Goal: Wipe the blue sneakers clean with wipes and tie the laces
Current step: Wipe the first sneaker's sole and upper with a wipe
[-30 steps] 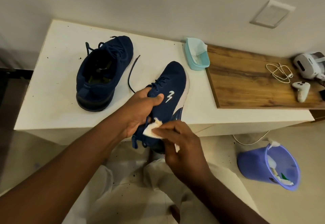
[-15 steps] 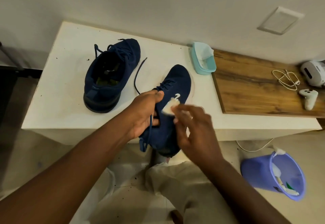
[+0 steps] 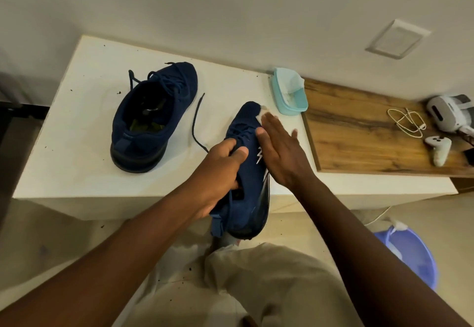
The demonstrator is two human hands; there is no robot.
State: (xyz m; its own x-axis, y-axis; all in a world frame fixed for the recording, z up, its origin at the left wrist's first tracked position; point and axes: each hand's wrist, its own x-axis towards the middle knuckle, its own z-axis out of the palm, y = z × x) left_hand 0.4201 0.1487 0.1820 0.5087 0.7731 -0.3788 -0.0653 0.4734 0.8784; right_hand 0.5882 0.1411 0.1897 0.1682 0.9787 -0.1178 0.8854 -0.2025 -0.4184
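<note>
One teal tub [image 3: 295,107] holds wipes [image 3: 289,83]. Two sneakers: first sneaker [image 3: 154,117] on desk [image 3: 77,126]; second sneaker [image 3: 247,175] grasped by left grip [image 3: 220,170]. Right grip [image 3: 280,152], fingers straight, presses one wipe [image 3: 263,114].

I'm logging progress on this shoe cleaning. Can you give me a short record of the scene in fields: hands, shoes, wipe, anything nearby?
left hand: grips held sneaker at its laced top
right hand: flat, presses wipe on that sneaker's toe side
lace: one loose end lies on table
other sneaker: stands on table, untouched
tub: teal, just past held sneaker's toe
bin: purple, on floor at right
</note>
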